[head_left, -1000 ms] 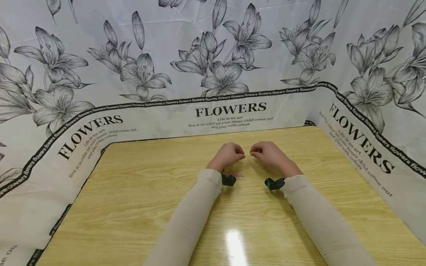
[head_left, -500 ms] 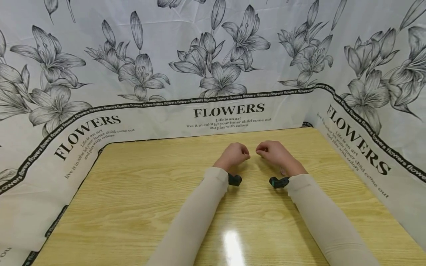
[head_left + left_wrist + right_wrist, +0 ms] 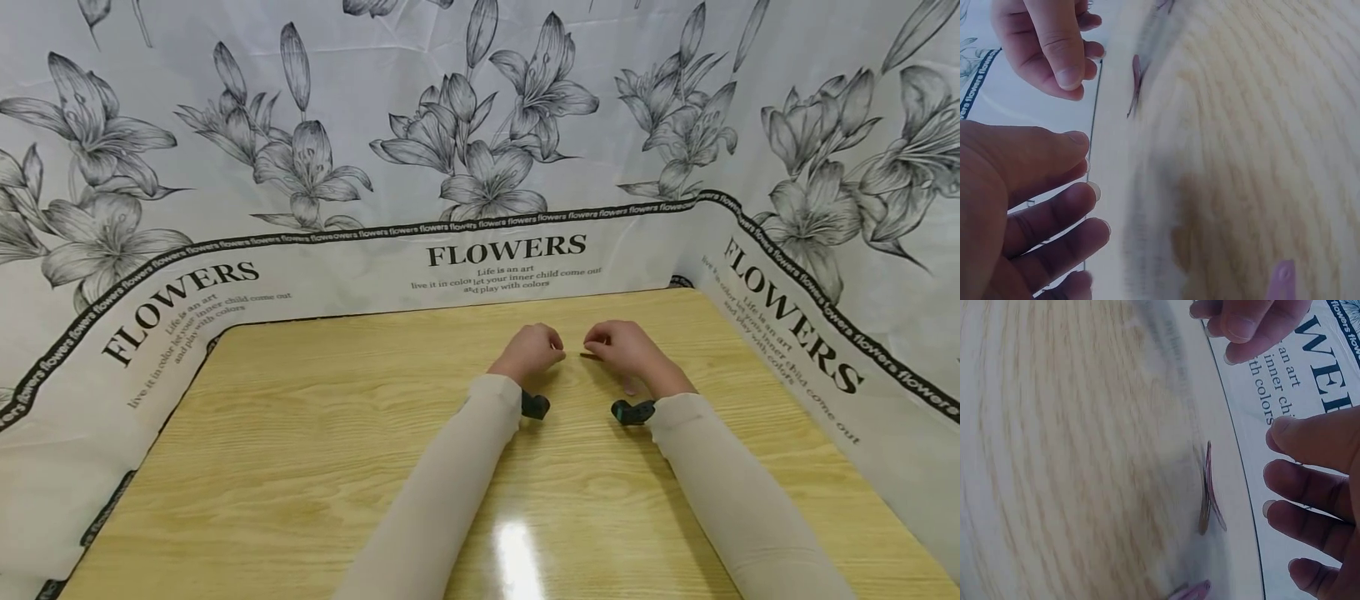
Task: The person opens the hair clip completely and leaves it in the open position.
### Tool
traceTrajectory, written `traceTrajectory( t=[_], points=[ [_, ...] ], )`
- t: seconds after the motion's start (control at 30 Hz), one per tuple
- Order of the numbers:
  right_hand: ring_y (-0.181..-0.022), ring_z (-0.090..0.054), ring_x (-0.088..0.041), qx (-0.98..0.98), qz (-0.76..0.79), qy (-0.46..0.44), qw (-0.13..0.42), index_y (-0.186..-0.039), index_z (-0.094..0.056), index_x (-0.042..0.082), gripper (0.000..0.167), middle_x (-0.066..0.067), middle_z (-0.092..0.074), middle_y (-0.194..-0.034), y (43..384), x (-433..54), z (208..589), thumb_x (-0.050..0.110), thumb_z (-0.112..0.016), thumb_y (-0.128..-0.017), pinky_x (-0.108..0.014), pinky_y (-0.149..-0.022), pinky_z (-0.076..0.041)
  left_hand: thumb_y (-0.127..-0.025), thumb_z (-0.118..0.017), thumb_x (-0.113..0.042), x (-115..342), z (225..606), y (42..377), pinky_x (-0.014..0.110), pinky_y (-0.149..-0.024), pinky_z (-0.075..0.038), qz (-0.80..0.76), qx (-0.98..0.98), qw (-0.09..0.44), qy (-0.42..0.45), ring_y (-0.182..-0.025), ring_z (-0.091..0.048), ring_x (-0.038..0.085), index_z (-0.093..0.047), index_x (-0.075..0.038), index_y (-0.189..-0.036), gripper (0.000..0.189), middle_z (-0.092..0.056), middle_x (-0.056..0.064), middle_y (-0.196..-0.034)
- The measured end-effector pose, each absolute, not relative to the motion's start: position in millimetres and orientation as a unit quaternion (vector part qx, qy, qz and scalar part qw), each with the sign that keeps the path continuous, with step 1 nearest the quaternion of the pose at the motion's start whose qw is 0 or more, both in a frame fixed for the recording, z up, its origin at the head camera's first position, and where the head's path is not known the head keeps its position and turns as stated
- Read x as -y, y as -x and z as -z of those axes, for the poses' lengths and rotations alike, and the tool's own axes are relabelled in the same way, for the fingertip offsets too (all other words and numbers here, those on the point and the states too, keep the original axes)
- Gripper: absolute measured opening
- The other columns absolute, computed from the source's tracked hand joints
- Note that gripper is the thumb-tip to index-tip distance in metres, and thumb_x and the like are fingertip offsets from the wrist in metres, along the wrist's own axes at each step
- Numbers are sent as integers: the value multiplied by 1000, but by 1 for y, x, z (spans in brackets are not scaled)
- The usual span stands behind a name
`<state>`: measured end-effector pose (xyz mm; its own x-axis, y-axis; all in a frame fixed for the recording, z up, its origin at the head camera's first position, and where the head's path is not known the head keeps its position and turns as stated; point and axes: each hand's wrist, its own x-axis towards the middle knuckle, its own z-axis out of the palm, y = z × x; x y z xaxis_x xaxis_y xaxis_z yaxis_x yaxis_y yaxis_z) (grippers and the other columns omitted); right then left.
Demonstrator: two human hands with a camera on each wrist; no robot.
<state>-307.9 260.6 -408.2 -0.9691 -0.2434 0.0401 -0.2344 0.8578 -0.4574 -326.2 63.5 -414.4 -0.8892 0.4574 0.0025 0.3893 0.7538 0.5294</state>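
Observation:
My left hand (image 3: pixel 528 352) hovers over the far middle of the table, fingers loosely bent, nothing visible in its grasp. Opposite it is my right hand (image 3: pixel 622 343), also relaxed, with thumb and forefinger close together. Just off the right fingertips lies a slim dark pink piece (image 3: pixel 590 357), which looks like a hair clip. In the right wrist view this V-shaped piece (image 3: pixel 1203 522) lies apart from the fingers. A second pink piece (image 3: pixel 632 385) shows partly beneath the right hand. The left wrist view catches another pink end with a small round hole (image 3: pixel 1282 281) at its bottom edge.
A glossy wooden table (image 3: pixel 315 467) reaches back to a white floral cloth (image 3: pixel 495 283) that surrounds its far and side edges. Small dark cameras (image 3: pixel 535 406) sit on both wrists. A bright glare marks the near table surface.
Both hands have shifted a little right in the view, which itself has turned slightly. The slim dark piece now shows beside the right fingertips, where it was not visible before.

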Motion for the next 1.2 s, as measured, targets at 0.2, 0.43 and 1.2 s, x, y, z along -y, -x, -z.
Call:
traceTrajectory(
  t=[0.2,0.43,1.2],
  points=[
    [-99,-61,-28,-966,233,114,18,-109,-69,9,22,-10,-69,-107,308,-269,413,23,-55,-99,-48,-89,-48,-94,-61,-24,-71,419,325,27,-80,-49,-262,-938,79,-215,-86,-58,12,-71,-14,-100,15,-68,-1,-100],
    [-99,-61,-28,-968,229,101,27,-110,-69,8,23,-12,-68,-109,307,-277,418,23,-56,-98,-49,-91,-47,-96,-60,-24,-79,419,323,27,-82,-49,-244,-943,87,-208,-90,-60,13,-71,-14,-106,18,-69,0,-106],
    [-49,-61,-23,-940,321,54,106,-113,-66,2,27,-11,-65,-70,304,-292,422,22,-53,-100,-35,-61,-53,-94,-62,-21,-104,432,339,26,-77,-50,-252,-946,68,-194,-83,-60,12,-73,-12,-99,15,-70,0,-97]
  ],
)
